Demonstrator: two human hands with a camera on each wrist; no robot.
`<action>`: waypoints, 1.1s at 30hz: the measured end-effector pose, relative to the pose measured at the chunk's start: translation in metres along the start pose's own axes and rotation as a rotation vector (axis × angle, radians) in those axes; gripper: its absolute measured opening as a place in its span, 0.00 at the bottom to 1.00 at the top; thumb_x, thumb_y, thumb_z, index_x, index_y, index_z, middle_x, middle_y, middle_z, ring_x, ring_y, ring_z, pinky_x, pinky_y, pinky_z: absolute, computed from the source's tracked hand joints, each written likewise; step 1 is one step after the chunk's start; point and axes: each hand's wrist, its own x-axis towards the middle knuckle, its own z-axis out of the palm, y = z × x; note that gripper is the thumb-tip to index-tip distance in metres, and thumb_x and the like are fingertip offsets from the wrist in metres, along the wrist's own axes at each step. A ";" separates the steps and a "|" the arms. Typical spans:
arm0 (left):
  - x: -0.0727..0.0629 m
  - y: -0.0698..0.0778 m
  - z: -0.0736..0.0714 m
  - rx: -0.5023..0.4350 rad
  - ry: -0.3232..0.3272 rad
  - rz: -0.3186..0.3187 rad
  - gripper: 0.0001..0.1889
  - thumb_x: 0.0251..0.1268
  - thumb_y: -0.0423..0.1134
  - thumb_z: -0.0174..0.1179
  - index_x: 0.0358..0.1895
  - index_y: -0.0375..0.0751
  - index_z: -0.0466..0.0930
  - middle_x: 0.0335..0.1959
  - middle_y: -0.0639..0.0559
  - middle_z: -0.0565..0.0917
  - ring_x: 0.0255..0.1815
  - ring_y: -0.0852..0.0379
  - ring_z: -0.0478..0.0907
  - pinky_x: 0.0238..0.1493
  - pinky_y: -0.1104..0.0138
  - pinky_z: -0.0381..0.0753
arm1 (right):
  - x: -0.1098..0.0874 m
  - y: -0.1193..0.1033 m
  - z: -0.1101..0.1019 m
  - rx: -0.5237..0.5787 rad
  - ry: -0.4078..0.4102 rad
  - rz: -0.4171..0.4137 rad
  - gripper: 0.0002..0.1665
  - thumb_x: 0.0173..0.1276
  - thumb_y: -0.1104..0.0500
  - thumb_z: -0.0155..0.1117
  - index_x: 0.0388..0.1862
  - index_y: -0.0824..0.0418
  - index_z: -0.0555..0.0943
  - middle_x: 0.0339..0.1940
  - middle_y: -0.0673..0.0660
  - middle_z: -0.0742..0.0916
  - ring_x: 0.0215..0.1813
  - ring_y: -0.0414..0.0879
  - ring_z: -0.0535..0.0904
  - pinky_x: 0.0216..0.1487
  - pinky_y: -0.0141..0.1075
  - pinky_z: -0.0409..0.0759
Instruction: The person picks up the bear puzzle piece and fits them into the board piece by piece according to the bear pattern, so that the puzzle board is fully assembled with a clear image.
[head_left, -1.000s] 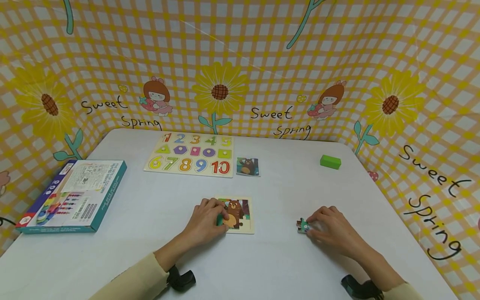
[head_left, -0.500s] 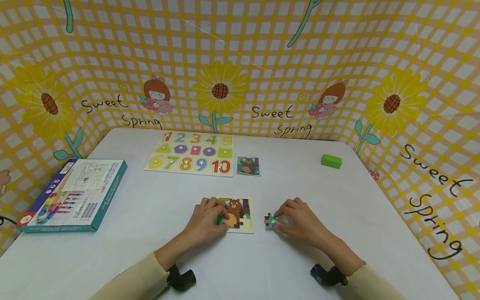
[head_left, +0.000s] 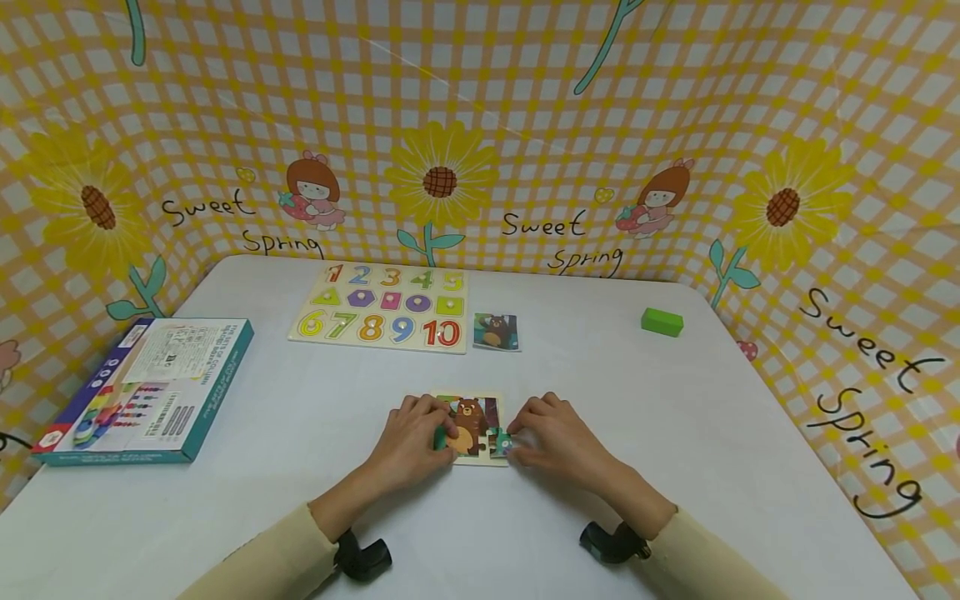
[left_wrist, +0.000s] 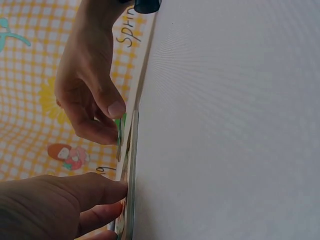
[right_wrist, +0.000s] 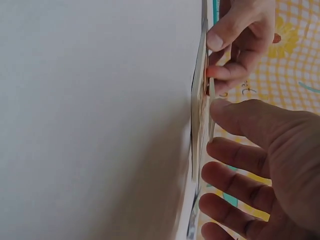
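Observation:
A small wooden jigsaw board [head_left: 491, 404] with a brown bear picture lies flat on the white table. At its left side, my left hand [head_left: 412, 437] holds the board, bent fingers and thumb on it and covering that part of the picture. Between thumb and index finger, my right hand [head_left: 558, 437] pinches a green jigsaw piece [head_left: 501, 442] over the board's lower right corner. In the right wrist view, this piece [right_wrist: 212, 112] appears edge-on, slightly above the board [right_wrist: 198, 115]; the other right fingers are spread free.
Behind the board lie a bear picture card [head_left: 496, 332] and a number-and-shape puzzle board [head_left: 352, 340]. A flat toy box [head_left: 150, 392] sits at the left. One green block [head_left: 662, 322] is at the back right. Patterned cloth [head_left: 480, 108] rises around the table.
My right hand has moved left with the jigsaw piece, from well right of the board to over its lower right corner. My left hand has stayed put on the board.

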 end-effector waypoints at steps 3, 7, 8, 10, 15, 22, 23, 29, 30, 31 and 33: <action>0.000 0.000 0.000 -0.001 0.001 0.002 0.07 0.47 0.40 0.68 0.30 0.50 0.80 0.51 0.51 0.77 0.52 0.49 0.68 0.47 0.56 0.65 | 0.003 -0.004 0.001 -0.005 0.004 -0.008 0.13 0.48 0.51 0.75 0.33 0.53 0.84 0.35 0.48 0.82 0.40 0.42 0.69 0.42 0.38 0.69; 0.000 -0.001 0.000 -0.003 0.002 0.003 0.07 0.47 0.40 0.68 0.30 0.50 0.80 0.51 0.51 0.77 0.52 0.49 0.68 0.47 0.55 0.65 | 0.005 -0.007 0.003 -0.015 0.005 -0.007 0.14 0.48 0.50 0.75 0.33 0.53 0.84 0.34 0.47 0.82 0.39 0.42 0.69 0.42 0.37 0.68; -0.001 -0.001 0.000 -0.003 0.003 0.003 0.07 0.47 0.40 0.68 0.30 0.50 0.80 0.51 0.51 0.77 0.52 0.49 0.68 0.47 0.55 0.66 | 0.005 -0.007 0.003 -0.017 0.004 -0.005 0.14 0.48 0.50 0.75 0.33 0.53 0.84 0.34 0.47 0.82 0.39 0.42 0.69 0.42 0.37 0.68; -0.001 -0.001 0.001 -0.003 0.002 0.002 0.07 0.47 0.40 0.68 0.30 0.50 0.80 0.51 0.50 0.77 0.52 0.49 0.68 0.47 0.55 0.65 | 0.006 -0.008 0.003 -0.021 0.002 -0.004 0.14 0.47 0.50 0.76 0.32 0.53 0.84 0.34 0.48 0.82 0.39 0.42 0.69 0.42 0.37 0.68; 0.000 0.000 0.001 -0.004 0.002 -0.002 0.07 0.46 0.40 0.68 0.30 0.50 0.80 0.51 0.50 0.77 0.52 0.49 0.67 0.47 0.55 0.65 | 0.008 -0.009 0.004 -0.041 0.004 -0.009 0.15 0.47 0.49 0.75 0.32 0.52 0.84 0.34 0.47 0.82 0.38 0.42 0.69 0.42 0.37 0.68; 0.000 0.000 0.000 -0.006 0.000 0.000 0.07 0.46 0.40 0.68 0.30 0.50 0.80 0.50 0.50 0.77 0.52 0.49 0.67 0.47 0.56 0.65 | 0.009 -0.010 0.004 -0.043 0.021 -0.023 0.15 0.46 0.49 0.76 0.32 0.53 0.84 0.33 0.47 0.82 0.38 0.42 0.69 0.41 0.36 0.67; 0.000 0.000 0.000 -0.006 0.000 -0.002 0.07 0.46 0.40 0.68 0.30 0.50 0.80 0.50 0.50 0.77 0.51 0.49 0.67 0.46 0.56 0.65 | 0.009 -0.011 0.004 -0.042 0.023 -0.024 0.15 0.46 0.49 0.76 0.32 0.53 0.84 0.33 0.47 0.82 0.38 0.42 0.69 0.41 0.36 0.67; 0.003 0.005 0.001 -0.009 0.002 0.013 0.06 0.46 0.39 0.68 0.30 0.49 0.81 0.46 0.51 0.77 0.48 0.51 0.67 0.45 0.58 0.64 | 0.009 -0.010 0.006 -0.043 0.021 -0.024 0.15 0.45 0.50 0.77 0.32 0.54 0.85 0.33 0.48 0.82 0.37 0.42 0.68 0.40 0.35 0.66; 0.004 0.007 0.002 -0.011 0.003 0.020 0.06 0.46 0.39 0.67 0.30 0.49 0.81 0.46 0.51 0.78 0.48 0.51 0.67 0.44 0.58 0.64 | 0.009 -0.010 0.006 -0.045 0.019 -0.025 0.15 0.46 0.50 0.77 0.32 0.54 0.85 0.33 0.48 0.82 0.37 0.42 0.68 0.40 0.35 0.66; 0.004 0.008 0.002 -0.013 0.003 0.027 0.06 0.46 0.40 0.67 0.30 0.49 0.81 0.46 0.51 0.78 0.48 0.51 0.67 0.44 0.59 0.64 | 0.009 -0.010 0.006 -0.046 0.017 -0.025 0.15 0.46 0.50 0.77 0.32 0.54 0.85 0.33 0.48 0.82 0.37 0.42 0.69 0.39 0.35 0.66; 0.005 0.011 0.005 -0.017 0.004 0.042 0.07 0.46 0.40 0.67 0.31 0.48 0.82 0.45 0.51 0.78 0.48 0.51 0.67 0.44 0.59 0.64 | 0.009 -0.010 0.006 -0.050 0.010 -0.028 0.15 0.46 0.50 0.76 0.32 0.54 0.85 0.33 0.48 0.82 0.37 0.42 0.69 0.39 0.35 0.67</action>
